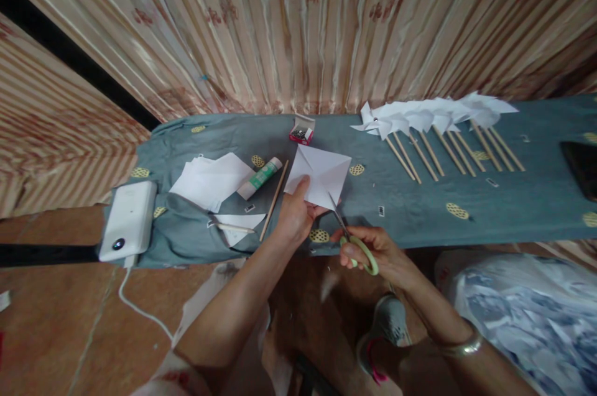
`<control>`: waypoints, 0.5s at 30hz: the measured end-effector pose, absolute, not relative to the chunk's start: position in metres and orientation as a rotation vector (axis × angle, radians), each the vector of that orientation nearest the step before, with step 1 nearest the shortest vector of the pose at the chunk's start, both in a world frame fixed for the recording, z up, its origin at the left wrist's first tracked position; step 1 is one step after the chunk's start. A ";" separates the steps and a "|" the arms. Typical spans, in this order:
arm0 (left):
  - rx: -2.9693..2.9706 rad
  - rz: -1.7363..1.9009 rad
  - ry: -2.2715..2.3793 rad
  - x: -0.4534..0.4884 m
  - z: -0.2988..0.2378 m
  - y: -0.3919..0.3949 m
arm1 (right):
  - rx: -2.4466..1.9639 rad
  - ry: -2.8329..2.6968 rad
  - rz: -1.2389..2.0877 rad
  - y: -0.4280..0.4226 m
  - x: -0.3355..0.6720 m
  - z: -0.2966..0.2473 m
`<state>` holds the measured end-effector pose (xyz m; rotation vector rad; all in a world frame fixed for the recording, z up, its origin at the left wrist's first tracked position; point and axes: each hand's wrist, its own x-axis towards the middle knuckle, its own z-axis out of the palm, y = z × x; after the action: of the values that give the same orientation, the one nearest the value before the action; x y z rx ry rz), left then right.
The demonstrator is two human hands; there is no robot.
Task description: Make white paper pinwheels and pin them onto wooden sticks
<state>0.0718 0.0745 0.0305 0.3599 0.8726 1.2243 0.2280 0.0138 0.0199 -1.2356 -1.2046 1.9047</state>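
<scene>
My left hand (298, 212) pinches a square sheet of white paper (321, 169) by its near edge, thumb on top. Crease or cut lines run from the sheet's corners toward its middle. My right hand (366, 248) has its fingers in the handles of green-handled scissors (365, 254). The blades meet the sheet at its near right corner. A thin wooden stick (274, 200) lies left of the paper, and beyond the sheet stands a small open red box (301, 130) of metal pins.
Several white paper pinwheels (420, 119) on sticks lie in a row at right. To the left are stacked white paper (212, 178), a glue stick (260, 178), a pencil (233, 227) on a paper scrap and a white power bank (128, 220) with a cable. A dark device (581, 169) lies far right.
</scene>
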 end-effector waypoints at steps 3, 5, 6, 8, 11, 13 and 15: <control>0.361 1.221 0.872 0.072 0.030 0.074 | -1.245 -1.192 1.903 0.014 0.227 0.021; 0.362 1.222 0.875 0.072 0.030 0.074 | -1.247 -1.180 1.911 0.014 0.227 0.022; 0.363 1.223 0.876 0.072 0.031 0.074 | -1.247 -1.175 1.916 0.014 0.227 0.022; 0.364 1.223 0.879 0.072 0.031 0.074 | -1.253 -1.171 1.923 0.014 0.227 0.022; 0.358 1.220 0.884 0.072 0.033 0.073 | -1.265 -1.158 1.924 0.014 0.227 0.021; 0.346 1.226 0.891 0.072 0.034 0.073 | -1.274 -1.142 1.930 0.014 0.227 0.021; 0.337 1.233 0.898 0.072 0.036 0.073 | -1.281 -1.124 1.936 0.014 0.226 0.021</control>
<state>0.0718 0.0728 0.0356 0.3370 0.8984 1.2331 0.2260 0.0141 0.0213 -1.2807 -1.1241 1.9363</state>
